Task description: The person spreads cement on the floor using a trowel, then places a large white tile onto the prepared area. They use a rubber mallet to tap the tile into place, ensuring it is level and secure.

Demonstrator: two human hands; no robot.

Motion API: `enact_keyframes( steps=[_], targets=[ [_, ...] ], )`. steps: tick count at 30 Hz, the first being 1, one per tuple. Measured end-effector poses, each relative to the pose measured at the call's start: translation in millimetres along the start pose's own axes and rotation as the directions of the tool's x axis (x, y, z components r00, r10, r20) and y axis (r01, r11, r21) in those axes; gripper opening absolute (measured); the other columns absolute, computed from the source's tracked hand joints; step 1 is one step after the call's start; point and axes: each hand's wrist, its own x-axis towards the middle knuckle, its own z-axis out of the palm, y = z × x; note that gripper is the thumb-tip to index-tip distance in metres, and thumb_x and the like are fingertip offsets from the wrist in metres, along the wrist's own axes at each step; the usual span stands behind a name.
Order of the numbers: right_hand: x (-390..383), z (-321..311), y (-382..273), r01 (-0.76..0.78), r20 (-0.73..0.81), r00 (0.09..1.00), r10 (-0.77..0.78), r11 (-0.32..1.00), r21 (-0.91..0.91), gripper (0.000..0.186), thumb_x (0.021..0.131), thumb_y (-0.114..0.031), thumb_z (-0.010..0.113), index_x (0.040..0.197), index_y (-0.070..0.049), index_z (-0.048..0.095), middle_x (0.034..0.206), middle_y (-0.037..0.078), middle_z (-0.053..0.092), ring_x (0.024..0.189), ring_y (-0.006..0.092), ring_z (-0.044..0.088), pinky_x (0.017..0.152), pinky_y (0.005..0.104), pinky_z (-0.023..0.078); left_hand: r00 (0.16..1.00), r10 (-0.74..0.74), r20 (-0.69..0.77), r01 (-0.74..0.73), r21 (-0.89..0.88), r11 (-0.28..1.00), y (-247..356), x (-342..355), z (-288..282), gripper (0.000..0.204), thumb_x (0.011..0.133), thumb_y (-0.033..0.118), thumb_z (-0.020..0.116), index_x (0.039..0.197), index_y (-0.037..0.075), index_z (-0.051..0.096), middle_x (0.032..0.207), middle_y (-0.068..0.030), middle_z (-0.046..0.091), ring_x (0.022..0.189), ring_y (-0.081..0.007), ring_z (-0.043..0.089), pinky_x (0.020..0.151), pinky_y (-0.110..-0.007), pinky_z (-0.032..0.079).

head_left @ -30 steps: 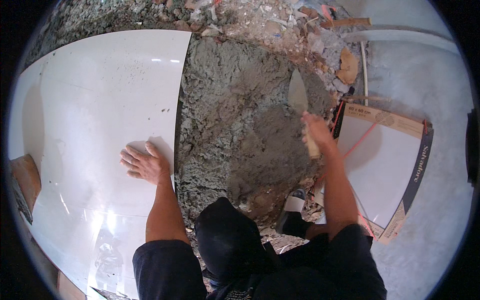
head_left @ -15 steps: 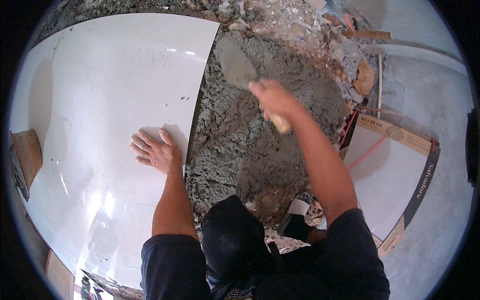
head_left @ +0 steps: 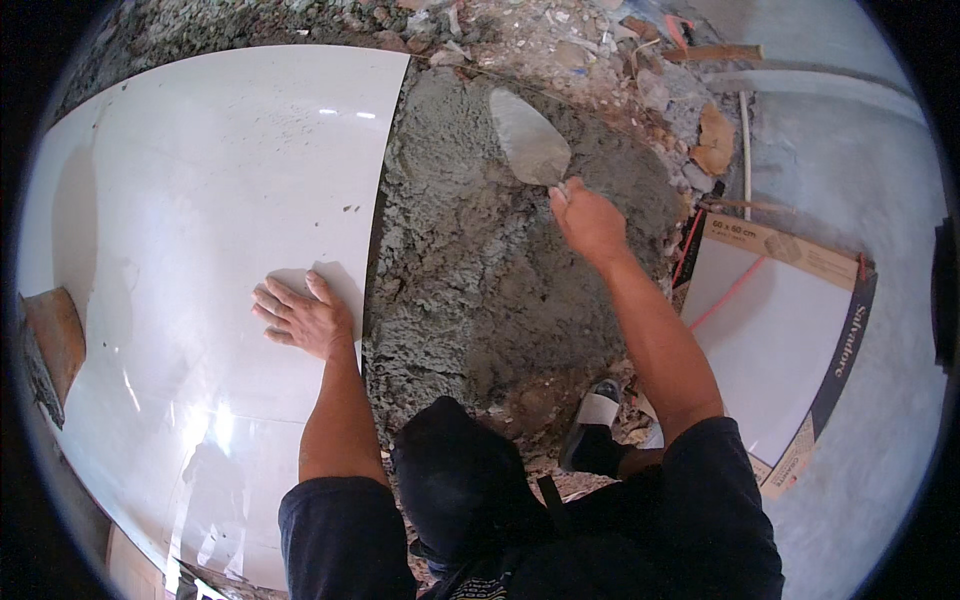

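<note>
My right hand (head_left: 592, 225) is wrapped round the handle of a trowel (head_left: 530, 138). The pale metal blade is over the far part of a bed of wet grey mortar (head_left: 450, 240); I cannot tell whether it touches. Most of the handle is hidden in my fist. On the glossy white floor tiles (head_left: 220, 190), my left hand (head_left: 305, 315) lies flat with its fingers spread, close to the edge that borders the mortar. Small dark crumbs dot the tile surface.
A carton of large white tiles (head_left: 780, 330) with a red strap leans at the right by a grey wall (head_left: 850, 170). Rubble (head_left: 590, 50) lines the far side. My sandalled foot (head_left: 595, 425) stands near the mortar. A curved brown piece (head_left: 55, 335) rests at the far left.
The trowel has moved right, away from the tile edge, and its blade has turned. The mortar beside the tile looks smoother at the far end. My left hand stays flat on the tile.
</note>
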Motion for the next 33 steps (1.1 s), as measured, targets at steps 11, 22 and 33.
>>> enact_keyframes(
  steps=[11, 22, 33],
  targets=[
    [-7, -4, 83, -0.106, -0.052, 0.993, 0.102, 0.990, -0.089, 0.045, 0.095, -0.043, 0.040, 0.106, -0.001, 0.051, 0.088, 0.026, 0.064, 0.084, 0.0437, 0.062, 0.074, 0.0532, 0.048, 0.998, 0.024, -0.053, -0.025, -0.013, 1.000, -4, -2, 7, 0.072, 0.092, 0.059, 0.032, 0.147, 0.015, 0.020, 0.154, -0.0115, 0.015, 0.142, -0.0311, 0.009, 0.111, -0.057, 0.011],
    [-5, 12, 156, -0.136, -0.042, 0.990, 0.133, 0.989, -0.066, 0.046, 0.095, -0.043, 0.039, 0.110, -0.002, 0.051, 0.086, 0.025, 0.065, 0.083, 0.0434, 0.064, 0.073, 0.0541, 0.049, 0.998, 0.017, -0.067, -0.017, -0.006, 1.000, -6, -1, 13, 0.075, 0.091, 0.065, 0.029, 0.147, 0.015, 0.021, 0.154, -0.0101, 0.015, 0.142, -0.0311, 0.012, 0.110, -0.056, 0.012],
    [-43, 34, 256, -0.096, -0.035, 0.995, 0.094, 0.993, -0.065, 0.052, 0.094, -0.048, 0.041, 0.117, -0.002, 0.052, 0.086, 0.024, 0.064, 0.083, 0.0438, 0.061, 0.074, 0.0522, 0.047, 0.995, 0.016, -0.095, -0.013, 0.040, 0.999, -11, 3, 21, 0.075, 0.091, 0.065, 0.028, 0.147, 0.015, 0.023, 0.153, -0.0096, 0.019, 0.141, -0.0306, 0.016, 0.110, -0.056, 0.014]
  ],
)
